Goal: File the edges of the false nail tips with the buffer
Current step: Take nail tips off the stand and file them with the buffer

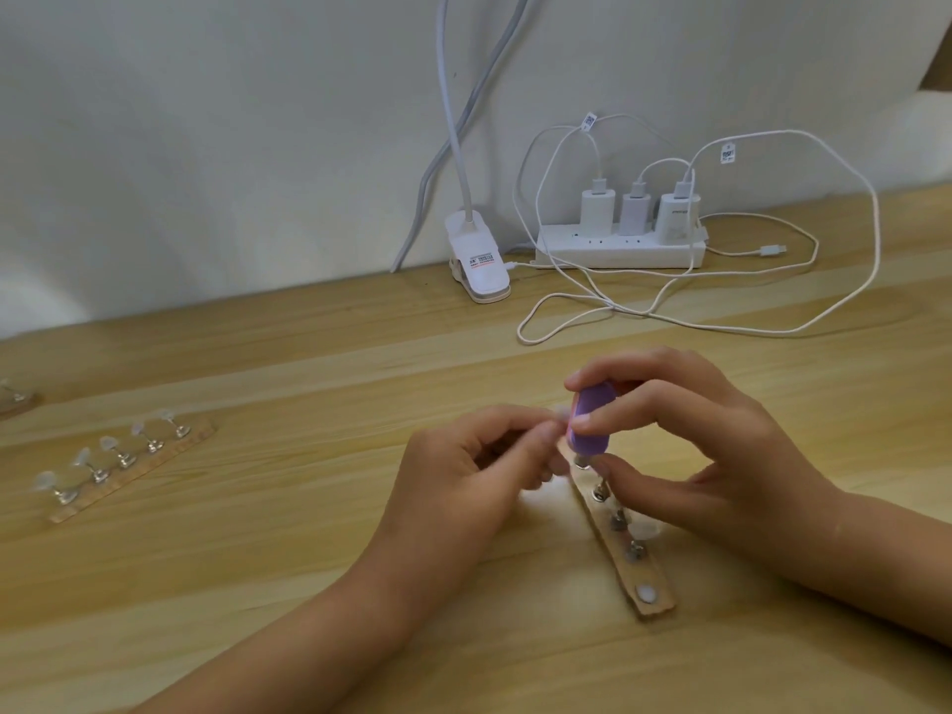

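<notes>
We look down at two bare hands meeting over a wooden table (257,584). The right hand (731,456) pinches a small purple buffer (744,425) between thumb and fingertips. The buffer stands nearly upright, its long axis running top to bottom with a slight lean, and its broad face turns toward the left hand (463,471).

The left hand curls its fingers and appears to pinch a pale false nail tip (562,413) at its fingertips. The tip is blurred, so we cannot tell its exact angle. It sits between the left fingertips and the buffer's left edge, touching or just beside that edge.

We judge that the next stroke depends on this meeting point: the buffer lies directly right of the tip, and the right hand is placed to slide it along the tip's edge.

Beneath both hands a wooden holder strip (654,600) with metal stands runs diagonally toward us. A second strip (201,435), carrying five clear tips, lies well apart on the left. A white power strip (618,249) sits at the back.
</notes>
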`<action>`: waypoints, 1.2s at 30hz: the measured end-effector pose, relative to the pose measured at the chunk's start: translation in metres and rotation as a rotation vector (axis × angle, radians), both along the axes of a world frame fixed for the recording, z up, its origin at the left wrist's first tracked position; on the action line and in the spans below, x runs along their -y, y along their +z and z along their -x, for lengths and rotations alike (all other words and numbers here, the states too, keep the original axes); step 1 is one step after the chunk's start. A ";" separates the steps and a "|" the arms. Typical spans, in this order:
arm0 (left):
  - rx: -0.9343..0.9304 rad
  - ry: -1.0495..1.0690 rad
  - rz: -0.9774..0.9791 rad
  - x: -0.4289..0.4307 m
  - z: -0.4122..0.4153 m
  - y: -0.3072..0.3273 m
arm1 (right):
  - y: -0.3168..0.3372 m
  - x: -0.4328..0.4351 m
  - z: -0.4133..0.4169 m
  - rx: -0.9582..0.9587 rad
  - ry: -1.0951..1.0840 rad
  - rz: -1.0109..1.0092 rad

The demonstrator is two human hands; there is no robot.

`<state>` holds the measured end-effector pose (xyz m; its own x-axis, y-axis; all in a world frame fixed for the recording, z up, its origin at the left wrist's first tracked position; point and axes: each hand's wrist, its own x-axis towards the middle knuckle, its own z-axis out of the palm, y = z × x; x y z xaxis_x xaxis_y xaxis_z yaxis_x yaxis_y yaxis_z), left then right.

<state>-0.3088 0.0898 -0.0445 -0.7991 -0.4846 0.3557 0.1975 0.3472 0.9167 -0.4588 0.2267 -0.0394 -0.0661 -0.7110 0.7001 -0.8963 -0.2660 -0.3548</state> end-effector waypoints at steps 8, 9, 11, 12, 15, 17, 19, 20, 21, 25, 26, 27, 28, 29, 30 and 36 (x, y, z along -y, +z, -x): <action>-0.012 0.041 -0.248 0.007 0.001 0.004 | 0.001 0.001 0.003 0.511 0.075 0.035; -0.004 0.036 -0.263 0.007 0.001 0.004 | 0.002 0.001 0.002 0.578 0.098 0.046; 0.008 0.016 -0.308 0.009 0.001 0.004 | 0.004 0.001 0.000 0.714 0.118 0.047; 0.011 0.006 -0.328 0.009 0.001 0.004 | 0.005 0.001 -0.001 0.751 0.123 0.038; 0.014 -0.012 -0.358 0.009 0.002 0.005 | 0.004 0.001 -0.001 0.703 0.115 -0.006; 0.030 -0.023 -0.357 0.010 0.003 0.005 | 0.004 0.002 0.000 0.642 0.105 -0.023; 0.065 -0.018 -0.328 0.010 0.002 0.004 | 0.005 0.002 0.001 0.629 0.102 -0.027; 0.088 -0.008 -0.305 0.011 0.002 0.003 | 0.006 0.001 0.001 0.656 0.104 -0.027; 0.107 0.003 -0.285 0.011 0.003 0.002 | 0.007 0.001 0.000 0.706 0.111 -0.025; 0.062 -0.004 -0.248 0.011 0.004 0.002 | 0.006 0.001 0.001 0.868 0.127 -0.010; 0.050 -0.010 -0.242 0.010 0.004 0.003 | 0.005 0.001 0.002 0.868 0.119 -0.016; 0.043 -0.016 -0.234 0.010 0.003 0.003 | 0.004 0.002 0.003 0.864 0.119 -0.019; 0.041 -0.021 -0.222 0.009 0.003 0.003 | 0.004 0.002 0.003 0.854 0.131 -0.016; 0.040 -0.025 -0.209 0.008 0.003 0.004 | 0.005 0.001 0.002 0.837 0.144 -0.011; 0.039 -0.026 -0.197 0.007 0.003 0.004 | 0.005 0.001 0.001 0.812 0.150 -0.005; -0.008 -0.051 -0.129 0.003 0.000 0.005 | 0.003 0.001 0.003 0.735 0.134 0.007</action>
